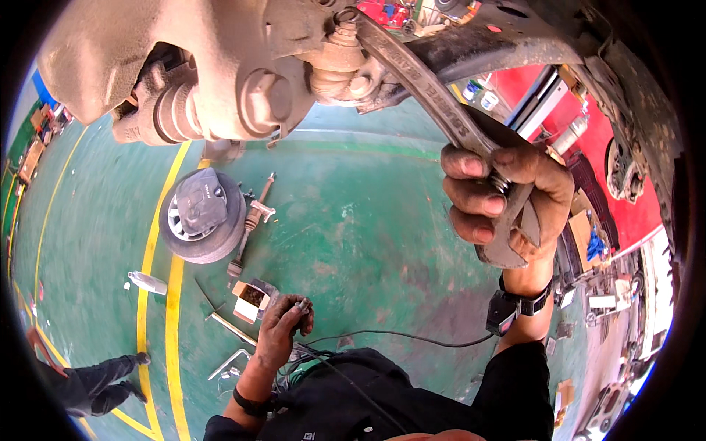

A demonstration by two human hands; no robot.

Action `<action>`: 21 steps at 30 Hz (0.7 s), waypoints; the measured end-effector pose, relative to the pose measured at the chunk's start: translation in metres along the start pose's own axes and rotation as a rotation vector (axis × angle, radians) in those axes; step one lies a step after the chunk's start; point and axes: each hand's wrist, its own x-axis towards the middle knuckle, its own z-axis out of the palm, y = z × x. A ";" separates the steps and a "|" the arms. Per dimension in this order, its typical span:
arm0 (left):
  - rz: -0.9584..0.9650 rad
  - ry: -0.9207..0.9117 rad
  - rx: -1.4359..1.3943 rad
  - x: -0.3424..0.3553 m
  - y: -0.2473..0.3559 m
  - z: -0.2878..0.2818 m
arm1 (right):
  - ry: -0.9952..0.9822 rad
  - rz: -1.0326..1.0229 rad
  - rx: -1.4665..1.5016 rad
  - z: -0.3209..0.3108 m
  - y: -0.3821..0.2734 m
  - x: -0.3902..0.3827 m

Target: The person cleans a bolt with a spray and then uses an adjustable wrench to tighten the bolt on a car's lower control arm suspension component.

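My right hand point(540, 176) is raised at the right, its fingers wrapped round the jaw end of a steel adjustable wrench point(426, 88). The wrench's handle slants up and left to a threaded stud and nut point(346, 33) on a dusty suspension joint; I cannot tell whether its tip touches them. Left of that joint hangs a large rust-brown metal knuckle point(228, 66) with a big hex bolt point(268, 99). Lower down, my left hand point(283, 323) is closed, and a small metal piece point(301, 303) pokes out between thumb and fingers; its kind is unclear.
A dark suspension arm point(493, 48) crosses overhead. On the green floor lie a wheel point(202, 246) with a dark cover on it, a drive shaft point(250, 231), an open small box point(251, 300) and a plastic bottle point(148, 283). A black cable point(397, 334) runs past me. Another person's legs point(103, 378) show at lower left.
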 end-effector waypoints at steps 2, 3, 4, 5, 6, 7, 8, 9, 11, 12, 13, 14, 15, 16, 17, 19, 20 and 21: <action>-0.003 0.011 0.028 0.005 0.004 0.004 | 0.011 -0.017 -0.017 0.002 0.001 0.001; -0.005 0.016 0.042 0.007 0.006 0.006 | 0.016 -0.026 -0.025 0.002 0.002 0.001; -0.003 0.007 0.042 0.009 0.008 0.007 | 0.041 -0.003 0.033 -0.006 0.003 0.001; -0.002 -0.003 0.042 0.010 0.009 0.007 | 0.061 -0.019 -0.007 -0.006 0.003 0.001; -0.001 -0.014 0.042 0.012 0.010 0.008 | 0.082 -0.036 -0.048 -0.005 0.005 0.001; 0.011 -0.039 0.046 0.014 0.012 0.008 | 0.104 -0.054 -0.090 -0.005 0.006 0.000; 0.026 -0.060 0.058 0.014 0.015 0.008 | 0.108 -0.059 -0.100 -0.005 0.005 -0.003; 0.039 -0.084 0.070 0.014 0.017 0.008 | 0.113 -0.065 -0.081 -0.005 0.006 -0.002; 0.051 -0.097 0.068 0.015 0.017 0.004 | 0.150 -0.083 -0.052 -0.005 0.008 -0.002; 0.051 -0.113 0.074 0.013 0.020 0.005 | 0.152 -0.069 -0.006 -0.006 0.009 -0.002; 0.059 -0.122 0.083 0.011 0.023 0.004 | 0.161 -0.094 -0.015 -0.003 0.011 -0.005; 0.092 -0.104 0.100 0.010 0.024 0.006 | 0.172 -0.120 -0.024 0.000 0.015 -0.011; 0.118 -0.104 0.132 0.010 0.027 0.008 | 0.185 -0.147 -0.033 0.003 0.019 -0.017; 0.150 -0.100 0.165 0.011 0.034 0.009 | 0.154 -0.174 -0.022 0.005 0.020 -0.029; 0.178 -0.094 0.195 0.012 0.040 0.011 | 0.134 -0.208 -0.012 0.006 0.021 -0.039; 0.250 -0.100 0.210 0.025 0.058 0.022 | 0.166 -0.359 -0.084 0.002 0.039 -0.060; 0.305 -0.130 0.227 0.039 0.069 0.034 | 0.254 -0.381 -0.078 0.001 0.046 -0.071; 0.340 -0.162 0.210 0.049 0.077 0.046 | 0.197 -0.401 -0.129 -0.010 0.055 -0.087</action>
